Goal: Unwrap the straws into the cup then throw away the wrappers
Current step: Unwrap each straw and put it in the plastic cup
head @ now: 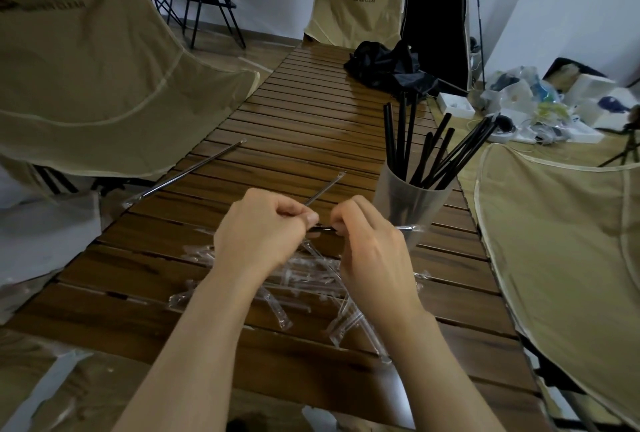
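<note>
Head view, wrapped straw point(323, 229) pinched between left hand point(263, 227), right hand point(370, 244)

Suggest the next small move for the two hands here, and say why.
Probably pull the hands apart to slide the black straw out of its clear wrapper. The left hand and right hand both pinch it above the table, with bare straw showing between them. It would then join the straws in the cup; empty wrappers lie below.
</note>
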Demonstrator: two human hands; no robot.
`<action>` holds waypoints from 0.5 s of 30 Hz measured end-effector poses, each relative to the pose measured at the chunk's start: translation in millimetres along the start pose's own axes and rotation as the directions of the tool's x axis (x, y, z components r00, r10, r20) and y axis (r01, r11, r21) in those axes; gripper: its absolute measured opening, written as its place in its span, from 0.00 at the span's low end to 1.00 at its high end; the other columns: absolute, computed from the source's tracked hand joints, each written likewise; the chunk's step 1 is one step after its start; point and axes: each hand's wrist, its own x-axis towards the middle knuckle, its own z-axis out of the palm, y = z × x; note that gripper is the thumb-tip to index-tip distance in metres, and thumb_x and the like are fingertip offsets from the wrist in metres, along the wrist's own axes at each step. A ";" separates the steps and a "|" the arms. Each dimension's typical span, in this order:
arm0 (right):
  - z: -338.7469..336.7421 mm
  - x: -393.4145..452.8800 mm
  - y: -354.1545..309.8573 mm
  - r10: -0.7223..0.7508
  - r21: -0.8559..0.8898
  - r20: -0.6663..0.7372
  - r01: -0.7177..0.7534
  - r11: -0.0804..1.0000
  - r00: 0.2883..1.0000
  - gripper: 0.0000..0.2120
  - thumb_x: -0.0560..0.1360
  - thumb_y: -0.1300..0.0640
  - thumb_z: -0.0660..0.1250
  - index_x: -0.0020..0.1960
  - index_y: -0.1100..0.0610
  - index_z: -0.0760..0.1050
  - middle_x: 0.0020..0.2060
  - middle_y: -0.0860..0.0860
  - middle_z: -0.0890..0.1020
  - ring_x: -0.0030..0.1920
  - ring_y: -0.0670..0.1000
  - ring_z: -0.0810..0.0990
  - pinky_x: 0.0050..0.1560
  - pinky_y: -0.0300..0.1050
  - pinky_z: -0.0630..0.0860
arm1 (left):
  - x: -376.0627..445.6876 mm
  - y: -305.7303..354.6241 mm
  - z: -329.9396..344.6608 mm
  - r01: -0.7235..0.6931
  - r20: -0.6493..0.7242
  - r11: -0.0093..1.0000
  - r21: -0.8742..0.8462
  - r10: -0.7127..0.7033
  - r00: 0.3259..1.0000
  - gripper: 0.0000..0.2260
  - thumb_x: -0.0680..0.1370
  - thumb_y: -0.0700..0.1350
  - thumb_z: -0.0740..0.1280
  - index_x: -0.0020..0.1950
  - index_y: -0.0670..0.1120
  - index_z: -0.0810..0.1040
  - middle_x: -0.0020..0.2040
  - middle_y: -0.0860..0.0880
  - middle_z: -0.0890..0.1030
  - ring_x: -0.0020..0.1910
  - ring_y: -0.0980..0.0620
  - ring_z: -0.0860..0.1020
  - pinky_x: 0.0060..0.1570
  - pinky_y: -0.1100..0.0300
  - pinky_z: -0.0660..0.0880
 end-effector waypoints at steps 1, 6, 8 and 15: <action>-0.2 -0.6 -1.1 -0.017 -0.008 0.005 0.017 1.000 1.000 0.12 0.68 0.66 0.57 0.48 0.59 0.73 0.42 0.53 0.75 0.34 0.50 0.71 0.30 0.44 0.71 | 1.2 -1.5 -1.9 0.015 0.021 0.999 -0.039 -0.015 1.000 0.06 0.75 0.52 0.72 0.38 0.58 0.80 0.41 0.59 0.82 0.43 0.61 0.79 0.39 0.65 0.69; 4.4 0.4 -3.3 -0.024 -0.031 0.083 0.027 0.999 0.996 0.10 0.69 0.66 0.60 0.49 0.58 0.73 0.43 0.52 0.76 0.33 0.49 0.72 0.29 0.42 0.73 | 1.1 -9.9 -14.0 -0.010 0.115 1.000 0.000 0.009 0.993 0.03 0.75 0.53 0.71 0.41 0.58 0.81 0.42 0.58 0.83 0.44 0.60 0.80 0.52 0.57 0.77; 7.8 0.5 -0.8 -0.017 0.002 0.141 0.017 1.000 0.990 0.09 0.71 0.67 0.64 0.48 0.57 0.73 0.43 0.51 0.76 0.33 0.47 0.73 0.29 0.39 0.71 | 0.2 -12.7 -14.2 -0.029 0.115 0.996 0.084 0.020 0.993 0.04 0.76 0.53 0.70 0.42 0.59 0.78 0.44 0.58 0.83 0.45 0.61 0.80 0.51 0.59 0.77; 12.1 2.7 12.0 0.058 0.182 0.211 -0.098 0.978 0.976 0.03 0.75 0.62 0.67 0.44 0.55 0.74 0.39 0.47 0.76 0.37 0.45 0.75 0.36 0.45 0.77 | -1.7 -15.6 -19.9 -0.072 0.192 0.994 0.079 0.055 0.980 0.02 0.76 0.51 0.70 0.44 0.57 0.79 0.42 0.58 0.82 0.34 0.63 0.82 0.39 0.68 0.76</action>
